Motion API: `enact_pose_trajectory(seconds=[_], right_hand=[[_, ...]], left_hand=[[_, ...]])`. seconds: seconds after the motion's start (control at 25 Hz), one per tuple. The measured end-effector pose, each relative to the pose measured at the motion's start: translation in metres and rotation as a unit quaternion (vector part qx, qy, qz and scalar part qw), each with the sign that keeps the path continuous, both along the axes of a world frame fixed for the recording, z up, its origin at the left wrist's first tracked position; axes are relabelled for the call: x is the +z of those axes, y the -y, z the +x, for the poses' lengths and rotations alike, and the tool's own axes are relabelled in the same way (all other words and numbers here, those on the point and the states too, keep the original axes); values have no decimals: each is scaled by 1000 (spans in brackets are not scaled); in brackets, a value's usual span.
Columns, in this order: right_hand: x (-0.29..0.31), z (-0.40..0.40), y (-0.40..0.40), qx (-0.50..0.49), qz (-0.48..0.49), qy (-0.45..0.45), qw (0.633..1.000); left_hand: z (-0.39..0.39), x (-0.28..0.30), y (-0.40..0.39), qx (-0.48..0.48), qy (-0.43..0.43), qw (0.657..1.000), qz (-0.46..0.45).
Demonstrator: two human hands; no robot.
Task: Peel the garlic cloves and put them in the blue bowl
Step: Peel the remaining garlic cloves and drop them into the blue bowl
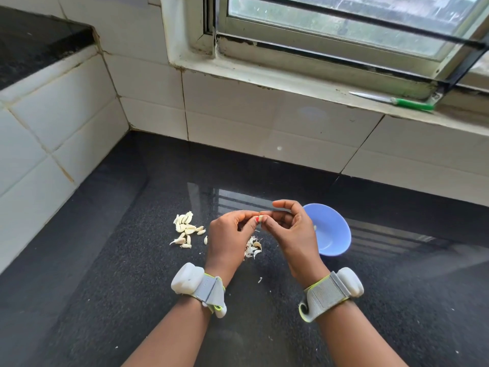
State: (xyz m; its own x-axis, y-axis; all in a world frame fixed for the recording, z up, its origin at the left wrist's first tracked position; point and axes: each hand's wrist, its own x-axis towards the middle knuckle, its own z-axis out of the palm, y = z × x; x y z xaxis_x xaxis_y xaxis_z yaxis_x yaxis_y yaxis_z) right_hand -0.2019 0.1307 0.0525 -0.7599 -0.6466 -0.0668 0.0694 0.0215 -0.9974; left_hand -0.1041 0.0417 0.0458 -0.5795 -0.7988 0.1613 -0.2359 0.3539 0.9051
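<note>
grey wrist straps [209, 287] with white units are worn on both forearms, which are raised over the dark speckled bench [105, 300]. one small garlic clove [260, 219] is pinched between the curled fingertips of the left hand [229, 241] and the right hand [293, 234], held above the bench and just left of the blue bowl [333, 234] (a pale piece is seen inside it). unpeeled cloves [186, 229] are scattered to the left of the hands, loose skins [253, 249] are heaped below them, and a green-handled knife [394, 101] is laid on the window sill [291, 83].
</note>
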Motion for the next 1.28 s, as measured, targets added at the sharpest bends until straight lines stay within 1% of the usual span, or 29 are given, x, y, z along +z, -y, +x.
enact_pose_trajectory(seconds=[0.2,0.36,0.48,0.64,0.76,0.88,1.12,1.28], right_hand=[[1,2,0,-11,-8,13,1000],[3,3,0,2,-24,74,997],[5,2,-2,-1,-35,116,993],[5,2,-5,-16,-46,131,990],[5,2,-6,-24,-43,114,992],[3,3,-6,-16,-37,74,996],[3,3,-6,-5,-23,17,1000],[2,5,-6,1,-14,-14,1000]], left_hand=[[0,-2,1,0,1,1000,-28],[0,-3,0,1,10,998,-60],[0,-3,1,2,14,998,-66],[2,-5,3,3,5,999,-50],[3,-4,-1,-19,1,1000,-10],[2,-1,-2,-15,2,1000,16],[1,2,-4,4,32,999,28],[1,3,-6,16,54,998,16]])
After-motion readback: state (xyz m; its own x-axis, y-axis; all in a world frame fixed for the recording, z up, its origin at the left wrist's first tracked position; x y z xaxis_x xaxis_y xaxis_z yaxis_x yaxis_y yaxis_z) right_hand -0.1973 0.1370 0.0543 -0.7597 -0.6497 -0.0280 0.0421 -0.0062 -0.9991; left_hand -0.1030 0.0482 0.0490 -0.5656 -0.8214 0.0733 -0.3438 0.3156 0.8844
